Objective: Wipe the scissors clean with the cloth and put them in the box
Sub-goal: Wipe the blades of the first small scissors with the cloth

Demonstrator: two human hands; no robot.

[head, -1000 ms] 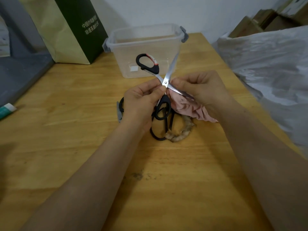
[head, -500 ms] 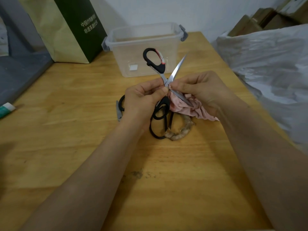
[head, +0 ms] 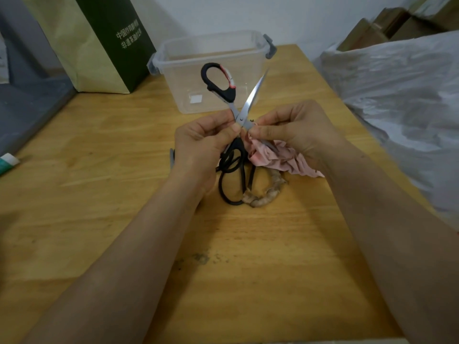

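The box (head: 173,68) stands at 12 o'clock, behind your work. Your left hand (head: 198,142) pinches the scissors (head: 242,119) near the pivot, and your right hand (head: 298,130) pinches the cloth (head: 280,160) onto one blade. A slip there could cut you. Held mid-air at centre, the scissors gape in an X, with black handles and bright steel blades.

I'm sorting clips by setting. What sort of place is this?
Probably a storeroom or back room: cardboard boxes are stacked in the far corner, a crumpled plastic sheet lies heaped beside the wooden table, and a paper bag stands at the table's far left.
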